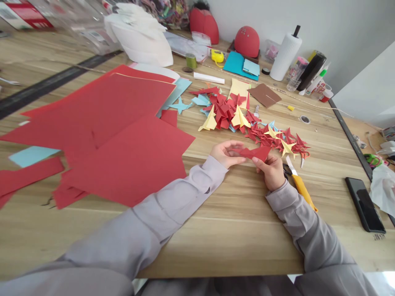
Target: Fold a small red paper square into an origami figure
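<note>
And now the left hand [230, 153] and right hand [271, 167] are both gripping the red paper [254, 153] above the tabletop [234, 230].

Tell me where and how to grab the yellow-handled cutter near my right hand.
I'd grip its yellow handle, coming from the near right: that end slants back toward you, while the bare metal end points away, toward the folded paper shapes.
</note>
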`<state>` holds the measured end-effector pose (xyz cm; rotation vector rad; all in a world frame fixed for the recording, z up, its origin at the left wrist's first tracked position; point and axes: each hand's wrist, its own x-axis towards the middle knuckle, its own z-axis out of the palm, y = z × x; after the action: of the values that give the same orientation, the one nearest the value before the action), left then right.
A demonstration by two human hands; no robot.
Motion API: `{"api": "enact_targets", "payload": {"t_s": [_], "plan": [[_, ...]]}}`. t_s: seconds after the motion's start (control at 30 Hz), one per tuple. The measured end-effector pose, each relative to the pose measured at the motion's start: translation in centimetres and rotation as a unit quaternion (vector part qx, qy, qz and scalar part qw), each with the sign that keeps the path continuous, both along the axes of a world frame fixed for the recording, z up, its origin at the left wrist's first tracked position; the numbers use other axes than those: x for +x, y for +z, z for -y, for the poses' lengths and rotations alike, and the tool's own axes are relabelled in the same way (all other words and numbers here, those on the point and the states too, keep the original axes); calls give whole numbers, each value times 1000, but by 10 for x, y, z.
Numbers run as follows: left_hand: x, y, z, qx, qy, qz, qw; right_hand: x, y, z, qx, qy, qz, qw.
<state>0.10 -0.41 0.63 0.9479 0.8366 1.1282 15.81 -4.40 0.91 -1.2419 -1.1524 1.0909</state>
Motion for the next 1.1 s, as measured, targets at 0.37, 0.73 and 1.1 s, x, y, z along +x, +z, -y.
{"api": "enact_targets", "payload": {"t_s": [0.37,0.73,1.1], "plan": [[-1,4,1,-32,4,-14,999,-3,5,2,10,16,41,999],[1,7,7,-21,-41,-9,999,1,8,4,53,61,133,988],[0,8,7,-105,-65,79,989,0,7,4,39,23,90,995]]}}
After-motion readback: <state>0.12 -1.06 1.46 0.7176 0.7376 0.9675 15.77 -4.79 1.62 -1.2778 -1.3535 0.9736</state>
